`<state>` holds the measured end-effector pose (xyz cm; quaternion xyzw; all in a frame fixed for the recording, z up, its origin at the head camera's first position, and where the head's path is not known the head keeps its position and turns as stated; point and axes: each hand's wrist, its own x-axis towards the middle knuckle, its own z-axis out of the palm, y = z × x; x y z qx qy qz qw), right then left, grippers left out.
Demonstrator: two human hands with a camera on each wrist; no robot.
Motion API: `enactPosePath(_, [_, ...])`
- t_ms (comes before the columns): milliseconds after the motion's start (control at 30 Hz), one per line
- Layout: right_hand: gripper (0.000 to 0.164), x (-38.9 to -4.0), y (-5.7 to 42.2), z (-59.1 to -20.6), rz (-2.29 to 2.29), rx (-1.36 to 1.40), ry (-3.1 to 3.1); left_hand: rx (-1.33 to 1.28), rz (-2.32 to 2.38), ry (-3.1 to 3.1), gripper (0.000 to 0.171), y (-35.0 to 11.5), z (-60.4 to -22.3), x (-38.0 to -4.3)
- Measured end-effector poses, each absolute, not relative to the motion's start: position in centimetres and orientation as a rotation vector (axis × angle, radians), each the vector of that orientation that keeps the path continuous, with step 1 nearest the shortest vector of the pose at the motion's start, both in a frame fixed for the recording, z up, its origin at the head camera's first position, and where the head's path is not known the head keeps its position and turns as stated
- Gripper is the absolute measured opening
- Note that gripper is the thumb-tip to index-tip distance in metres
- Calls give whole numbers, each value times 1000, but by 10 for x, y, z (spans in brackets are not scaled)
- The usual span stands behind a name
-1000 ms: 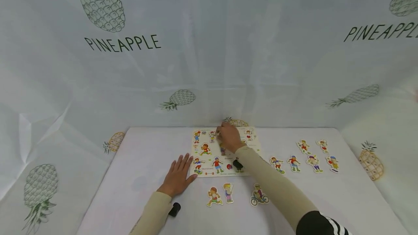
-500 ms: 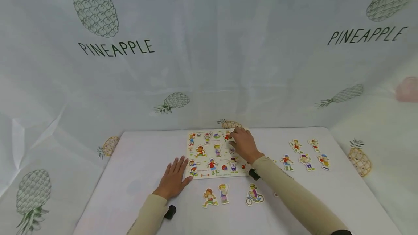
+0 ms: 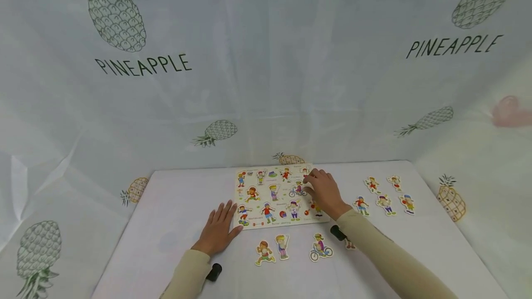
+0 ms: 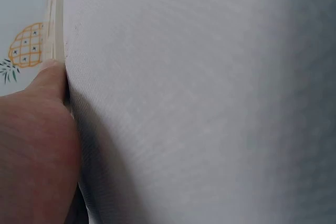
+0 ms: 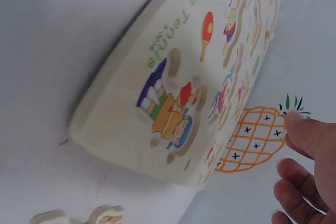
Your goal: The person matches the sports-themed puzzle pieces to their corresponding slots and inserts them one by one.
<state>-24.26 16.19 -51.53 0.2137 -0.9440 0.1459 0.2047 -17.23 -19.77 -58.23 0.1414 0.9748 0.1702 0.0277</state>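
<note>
Puzzle board [image 3: 263, 190] is laid flat on the white table [image 3: 178, 202], close by the table's far edge. The Table Tennis recess [image 5: 168, 121], at the board's near right corner, is seen with no piece in it. The right hand [image 3: 326, 193] is held over the board's right edge, its fingertips beside the racket figure [image 3: 305, 170] at the far right corner. Thumb and fingers are seen apart and no piece is seen between them; whether the board is touched by them cannot be told. The left hand [image 3: 217, 229] is spread palm down by the board's near left corner.

In front of the board are laid a runner piece [image 3: 264, 253], a bat piece [image 3: 282, 247] and a cyclist piece [image 3: 320, 247]; to its right are laid five more pieces [image 3: 385, 205], and one piece [image 3: 350, 244] is partly covered by the right sleeve [image 3: 374, 243].

For good work at this corner, the board is best steadied by the left hand, since it could be slid by a push at its right edge. Any piece brought to a recess is best pinched by its rim, turned until the outlines are matched, and pressed evenly, never forced askew. The forearm is best lifted clear of the covered piece, which could be dragged.
</note>
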Motion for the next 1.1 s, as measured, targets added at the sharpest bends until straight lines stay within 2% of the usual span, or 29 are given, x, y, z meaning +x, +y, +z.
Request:
enactPosePath(433, [17, -226, 186, -522, 481, 518, -2661, 461, 528, 3009, 77, -196, -571, -166])
enactPosePath(667, [15, -215, 197, -525, 519, 465, -2701, 495, 536, 3050, 73, -198, -578, -168])
enactPosePath(1100, [19, -188, 218, -535, 530, 449, -2659, 476, 578, 3008, 73, -196, -569, -165])
